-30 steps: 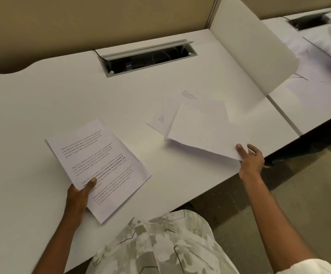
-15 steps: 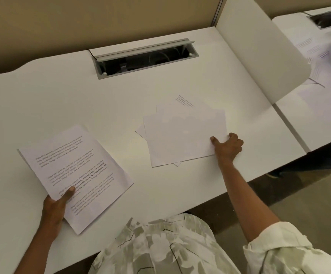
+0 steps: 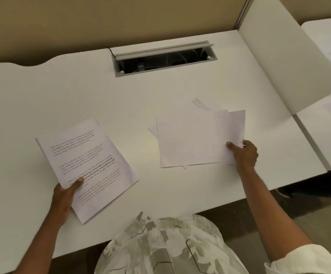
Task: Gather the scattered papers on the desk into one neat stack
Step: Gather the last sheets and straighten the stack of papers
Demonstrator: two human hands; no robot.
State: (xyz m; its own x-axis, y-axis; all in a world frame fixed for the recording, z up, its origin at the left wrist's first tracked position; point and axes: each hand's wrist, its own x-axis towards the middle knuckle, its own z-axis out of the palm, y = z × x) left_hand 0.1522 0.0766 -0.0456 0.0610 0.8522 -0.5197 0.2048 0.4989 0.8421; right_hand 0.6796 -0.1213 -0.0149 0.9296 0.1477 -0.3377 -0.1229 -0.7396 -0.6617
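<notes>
Head view: the left hand (image 3: 63,196) pinches a printed stack (image 3: 87,165) at its near corner, thumb on top, and the stack's long axis slants away to the left across the table (image 3: 42,95). The loose pile (image 3: 192,141) (blank sides up, fanned askew) lies to its right, well apart. The right hand (image 3: 243,155) grips that pile's right edge, thumb above. It probably holds only the upper sheets, as the underside is hidden. Joining them means carrying the pile leftward.
</notes>
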